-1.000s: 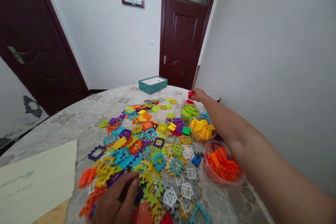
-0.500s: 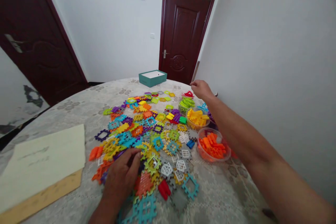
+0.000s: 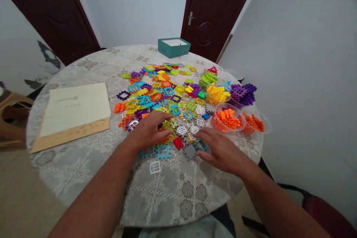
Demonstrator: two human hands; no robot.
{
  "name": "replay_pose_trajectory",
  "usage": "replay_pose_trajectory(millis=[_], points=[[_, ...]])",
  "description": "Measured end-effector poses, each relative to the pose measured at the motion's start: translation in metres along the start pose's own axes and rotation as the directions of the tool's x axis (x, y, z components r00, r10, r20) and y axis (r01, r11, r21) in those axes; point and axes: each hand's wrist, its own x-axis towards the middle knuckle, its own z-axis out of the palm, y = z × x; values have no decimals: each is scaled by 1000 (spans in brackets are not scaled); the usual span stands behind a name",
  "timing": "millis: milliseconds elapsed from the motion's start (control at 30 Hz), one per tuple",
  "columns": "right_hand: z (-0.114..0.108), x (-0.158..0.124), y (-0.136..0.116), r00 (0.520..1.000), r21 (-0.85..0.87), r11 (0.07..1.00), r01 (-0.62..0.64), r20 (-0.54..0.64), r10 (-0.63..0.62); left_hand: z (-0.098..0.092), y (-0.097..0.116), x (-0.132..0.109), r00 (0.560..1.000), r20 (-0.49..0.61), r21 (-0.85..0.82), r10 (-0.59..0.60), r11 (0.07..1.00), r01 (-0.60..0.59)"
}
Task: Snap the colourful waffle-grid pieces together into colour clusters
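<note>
A heap of colourful interlocking plastic tiles (image 3: 164, 93) covers the middle of a round table (image 3: 92, 167). My left hand (image 3: 149, 131) lies palm down on the near edge of the heap, fingers stretched over yellow and orange tiles. My right hand (image 3: 219, 149) rests flat beside it, fingers spread over a teal frame tile (image 3: 201, 145) and close to a grey tile (image 3: 190, 152). A red piece (image 3: 177, 142) lies between the two hands. Neither hand holds anything.
Clear bowls of sorted pieces stand at the right: orange (image 3: 228, 118), yellow (image 3: 216, 93), green (image 3: 208, 78), more orange (image 3: 255, 122), with a purple pile (image 3: 242, 93). A teal box (image 3: 174, 46) sits at the far edge. Paper on cardboard (image 3: 75, 109) lies left.
My right hand has come back from the far bowls to the near edge of the heap and lies flat. The view has tilted down and pulled back. My left hand stays on the tiles.
</note>
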Motion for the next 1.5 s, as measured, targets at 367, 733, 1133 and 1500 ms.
replay_pose_trajectory(millis=[367, 733, 1133, 1500], points=[[60, -6, 10, 971, -58, 998, -31, -240, 17, 17, 27, 2, 931, 339, 156, 135, 968, -198], [74, 28, 24, 949, -110, 988, -110, -309, 72, 30, 22, 2, 979, 187, 274, 88, 952, -138], [35, 39, 2, 940, 393, 919, -26, -305, 156, 29, 22, 1, 979, -105, 110, 175, 980, -164], [53, 95, -1, 948, 818, 575, 2, -185, 260, 23, 18, 2, 961, -260, 126, 90, 990, -59]])
